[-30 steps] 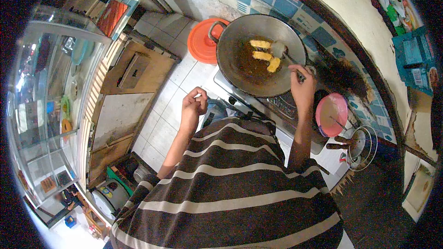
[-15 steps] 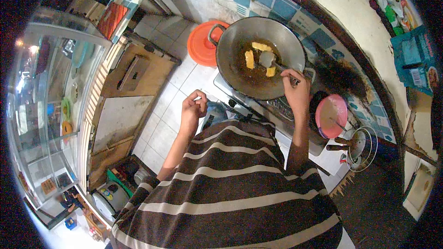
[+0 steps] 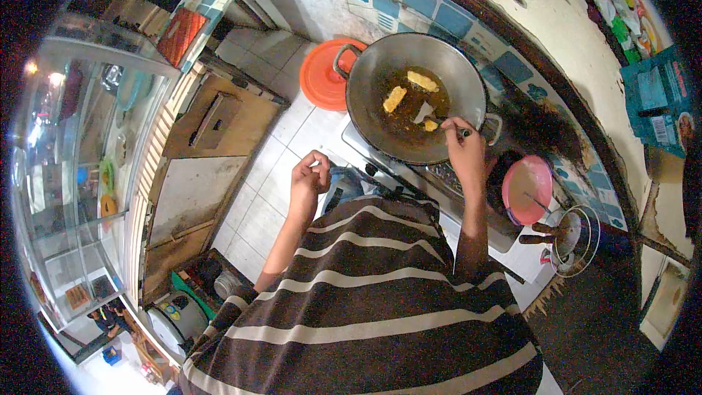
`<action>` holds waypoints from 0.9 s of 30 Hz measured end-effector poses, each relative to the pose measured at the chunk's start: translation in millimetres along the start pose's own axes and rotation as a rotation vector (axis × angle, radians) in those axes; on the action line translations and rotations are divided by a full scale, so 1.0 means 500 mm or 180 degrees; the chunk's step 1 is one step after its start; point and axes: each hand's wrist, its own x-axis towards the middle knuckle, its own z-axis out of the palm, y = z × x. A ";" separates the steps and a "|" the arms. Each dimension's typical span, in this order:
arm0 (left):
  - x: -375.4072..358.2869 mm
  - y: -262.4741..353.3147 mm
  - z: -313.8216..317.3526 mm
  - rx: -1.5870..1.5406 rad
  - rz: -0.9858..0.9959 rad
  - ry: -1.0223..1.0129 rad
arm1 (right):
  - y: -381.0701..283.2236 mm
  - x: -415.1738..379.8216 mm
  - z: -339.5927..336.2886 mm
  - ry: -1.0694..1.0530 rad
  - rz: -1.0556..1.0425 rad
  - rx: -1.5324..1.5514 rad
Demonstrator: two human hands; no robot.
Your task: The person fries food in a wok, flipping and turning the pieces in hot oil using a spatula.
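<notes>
A large metal wok point(image 3: 373, 62) on the stove holds dark oil with three golden fried pieces. One piece point(image 3: 423, 81) lies toward the back, another point(image 3: 395, 99) at the left. The third point(image 3: 431, 125) sits beside the blade of a metal spatula point(image 3: 424, 111), partly covered by it. My right hand point(image 3: 466, 150) grips the spatula's handle at the wok's near right rim. My left hand point(image 3: 310, 173) hovers over the floor left of the stove, fingers loosely curled in, with nothing visible in them.
An orange lid or basin point(image 3: 322, 77) is left of the wok. Right of the stove stand a pink bowl point(image 3: 518, 183) of pale batter with a utensil in it, and a wire strainer point(image 3: 585, 238). A wooden cabinet point(image 3: 201, 190) and glass display case point(image 3: 80, 168) are at left.
The spatula blade has moved down and turned within the wok. The fried pieces have shifted and turned in the oil. My left hand stays raised and curled.
</notes>
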 end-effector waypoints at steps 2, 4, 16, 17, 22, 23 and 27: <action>-0.002 -0.001 -0.001 0.0024 0.0032 -0.0025 | 0.025 0.011 0.016 0.0064 0.0037 0.0301; -0.008 0.003 -0.001 0.0009 0.0143 -0.0106 | 0.078 0.029 0.042 0.0219 -0.0030 0.0728; -0.003 0.001 -0.002 -0.0146 0.0073 0.0043 | 0.132 0.031 0.056 -0.0379 0.0404 0.1041; -0.002 0.000 -0.002 -0.0183 0.0076 0.0042 | 0.136 0.032 0.056 -0.0432 0.0249 0.1030; -0.006 0.007 0.004 -0.0292 0.0149 -0.0043 | 0.109 0.025 0.056 -0.0293 0.0314 0.1023; -0.008 0.009 0.007 -0.0254 0.0143 -0.0004 | 0.105 0.024 0.053 -0.0332 0.0322 0.0967; -0.006 0.008 0.005 -0.0209 0.0089 0.0049 | 0.142 0.034 0.077 -0.0056 0.0047 0.0528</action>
